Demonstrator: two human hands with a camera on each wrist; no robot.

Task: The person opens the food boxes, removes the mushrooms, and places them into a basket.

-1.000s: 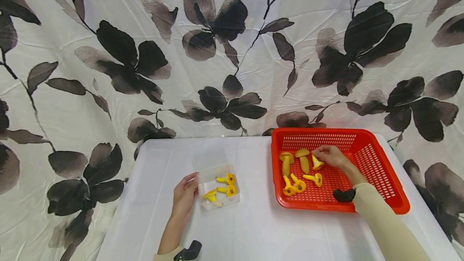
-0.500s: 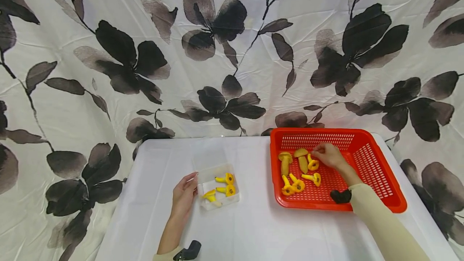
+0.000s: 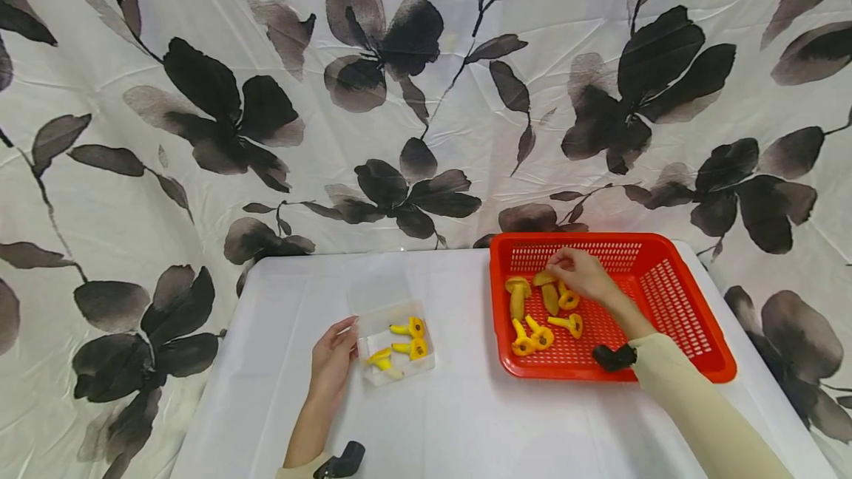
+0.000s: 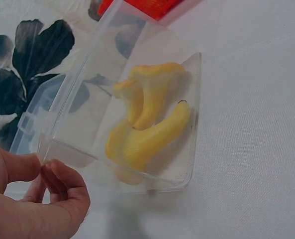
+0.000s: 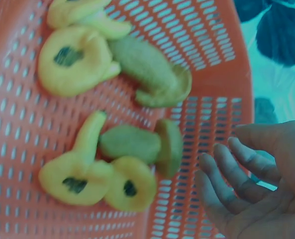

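My left hand (image 3: 333, 357) pinches the near corner of a clear plastic box (image 4: 87, 124) between thumb and fingers. Three yellow trumpet-shaped mushrooms (image 3: 409, 327) lie in that box. Over the red basket (image 3: 552, 370), my right hand (image 3: 580, 273) has its fingertips at the cap of a brown mushroom (image 3: 549, 297). In the right wrist view its fingers are spread and hold nothing, right beside the brown cap (image 5: 169, 148). A yellow mushroom (image 3: 568, 299) lies against that brown one. Another brown mushroom (image 3: 518, 300) and several yellow ones (image 5: 75, 181) rest on the basket floor.
The box's clear lid (image 3: 378, 283) is folded back behind it on the white tablecloth (image 3: 459, 420). A flower-printed curtain (image 3: 399, 94) hangs directly behind the table. The basket's slotted walls (image 3: 679, 301) rise around the mushrooms, near the table's right edge.
My right hand has let go of a yellow mushroom, which lies beside the brown one, and has moved left to the brown cap. My left hand stays at the box.
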